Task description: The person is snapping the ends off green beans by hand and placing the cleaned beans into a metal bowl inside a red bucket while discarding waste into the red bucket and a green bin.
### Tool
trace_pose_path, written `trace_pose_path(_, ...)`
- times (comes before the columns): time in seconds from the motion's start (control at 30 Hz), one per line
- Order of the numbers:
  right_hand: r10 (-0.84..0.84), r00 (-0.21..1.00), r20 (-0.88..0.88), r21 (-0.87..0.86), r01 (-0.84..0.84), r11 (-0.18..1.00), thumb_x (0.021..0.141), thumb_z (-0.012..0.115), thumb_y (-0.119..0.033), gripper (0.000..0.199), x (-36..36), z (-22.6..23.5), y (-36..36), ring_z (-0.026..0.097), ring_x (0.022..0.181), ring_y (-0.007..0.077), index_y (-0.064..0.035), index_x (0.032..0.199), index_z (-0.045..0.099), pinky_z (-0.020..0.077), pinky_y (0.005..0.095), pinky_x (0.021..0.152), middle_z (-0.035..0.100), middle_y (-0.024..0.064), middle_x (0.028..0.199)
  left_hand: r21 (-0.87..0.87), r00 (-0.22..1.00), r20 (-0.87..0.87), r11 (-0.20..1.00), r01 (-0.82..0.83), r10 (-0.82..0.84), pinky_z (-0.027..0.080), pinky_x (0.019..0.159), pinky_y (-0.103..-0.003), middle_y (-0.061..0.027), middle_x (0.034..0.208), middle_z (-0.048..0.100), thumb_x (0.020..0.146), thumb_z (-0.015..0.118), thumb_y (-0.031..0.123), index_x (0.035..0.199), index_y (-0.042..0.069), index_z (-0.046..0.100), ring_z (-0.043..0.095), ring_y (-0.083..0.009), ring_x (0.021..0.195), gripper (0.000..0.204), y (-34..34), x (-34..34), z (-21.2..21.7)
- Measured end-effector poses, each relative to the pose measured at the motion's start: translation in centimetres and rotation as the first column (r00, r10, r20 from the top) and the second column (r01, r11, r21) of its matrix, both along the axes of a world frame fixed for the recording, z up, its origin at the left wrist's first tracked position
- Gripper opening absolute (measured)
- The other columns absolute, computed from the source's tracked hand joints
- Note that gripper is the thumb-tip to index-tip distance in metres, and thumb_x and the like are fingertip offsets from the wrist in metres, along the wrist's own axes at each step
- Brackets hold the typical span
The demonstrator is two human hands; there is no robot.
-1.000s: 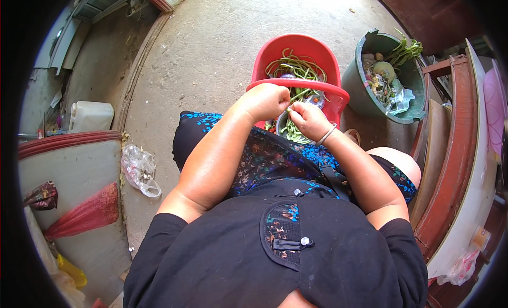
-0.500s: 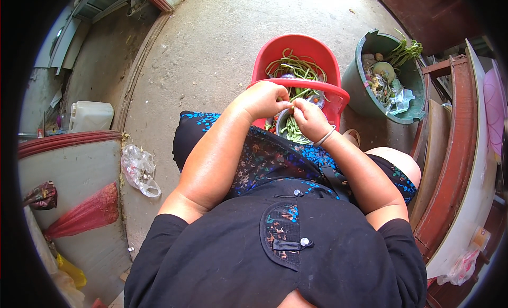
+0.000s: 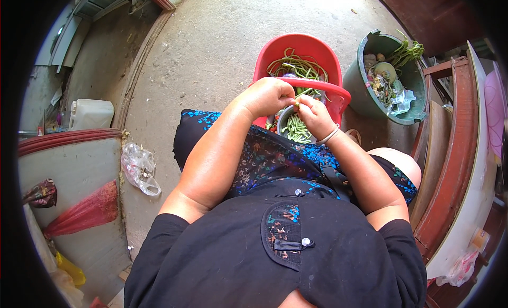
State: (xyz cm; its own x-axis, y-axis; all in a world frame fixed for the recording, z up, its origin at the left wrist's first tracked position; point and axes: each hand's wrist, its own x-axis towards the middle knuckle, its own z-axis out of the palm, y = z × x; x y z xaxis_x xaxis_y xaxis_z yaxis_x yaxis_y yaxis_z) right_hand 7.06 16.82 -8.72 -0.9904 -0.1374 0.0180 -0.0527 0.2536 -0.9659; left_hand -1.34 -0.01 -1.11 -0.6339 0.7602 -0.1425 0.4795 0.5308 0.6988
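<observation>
A round red plastic basket with a curved handle is sitting on the concrete floor beside a dark green plastic bucket of scraps, and it is holding long green beans and a small metal bowl of cut pieces. Above that bowl the left hand and right hand are meeting, fingers curled and pinching one thin green bean between them. The bean is probably light, slender and crisp, so gripping close either side of the break point is likely suiting it best.

Bean between fingertips too small to tell; bowl half hidden by right hand.
</observation>
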Motion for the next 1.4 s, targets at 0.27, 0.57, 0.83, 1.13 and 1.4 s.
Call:
trace_pose_path(0.27,0.093,0.954,0.284,-0.492,0.062,0.869,0.093,0.042,-0.012,0.016,0.1,0.4,0.4,0.044,0.062,0.0095,-0.0031,0.093,0.055,0.0385,0.0228,0.060,0.047,-0.0002,0.071,0.119,0.992,-0.126,0.992,0.036,-0.021,0.051,0.065,-0.032,-0.0119,0.078,0.065,0.078,0.068,0.011,0.084,0.005,0.067,0.064,-0.0232,0.070,0.009,0.1,0.1,-0.3)
trace_pose_path(0.57,0.133,0.940,0.314,-0.584,0.081,0.808,0.096,0.041,-0.016,0.018,-0.2,2.2,1.0,0.044,0.067,0.0105,-0.0032,0.097,0.054,0.0384,0.0229,0.063,0.046,-0.0001,0.073,0.180,0.997,0.002,0.980,-0.079,0.080,0.051,0.066,-0.032,-0.0082,0.078,0.065,0.081,0.067,0.013,0.087,0.006,0.067,0.063,-0.0222,0.070,0.009,-0.2,0.0,-0.5)
trace_pose_path(0.83,0.174,0.929,0.327,-0.705,0.117,0.699,0.095,0.044,-0.016,0.015,-0.4,2.0,1.2,0.047,0.069,0.0093,-0.0052,0.095,0.055,0.0391,0.0224,0.063,0.050,0.0000,0.076,0.112,0.996,-0.085,0.994,-0.011,0.021,0.051,0.068,-0.034,-0.0123,0.082,0.066,0.086,0.061,0.019,0.095,0.008,0.066,0.065,-0.0255,0.074,0.016,0.0,0.3,-0.1)
trace_pose_path(1.13,0.243,0.880,0.407,-0.230,-0.158,0.960,0.093,0.049,-0.013,0.015,-0.9,3.4,2.9,0.049,0.064,0.0065,-0.0039,0.089,0.059,0.0421,0.0209,0.064,0.053,-0.0024,0.070,0.001,0.997,0.000,0.997,-0.072,0.072,0.051,0.069,-0.036,-0.0134,0.083,0.067,0.088,0.055,0.016,0.093,0.005,0.063,0.066,-0.0268,0.077,0.014,0.4,0.3,-0.3)
trace_pose_path(1.4,-0.162,0.958,0.237,0.271,0.095,0.958,0.085,0.061,-0.015,0.010,-2.1,7.1,12.0,0.053,0.066,0.0065,-0.0049,0.085,0.064,0.0447,0.0215,0.061,0.059,-0.0026,0.075,-0.129,0.995,0.063,0.988,0.079,-0.072,0.051,0.072,-0.036,-0.0127,0.086,0.068,0.085,0.062,0.019,0.102,0.007,0.065,0.066,-0.0268,0.081,0.022,0.5,1.2,0.4)
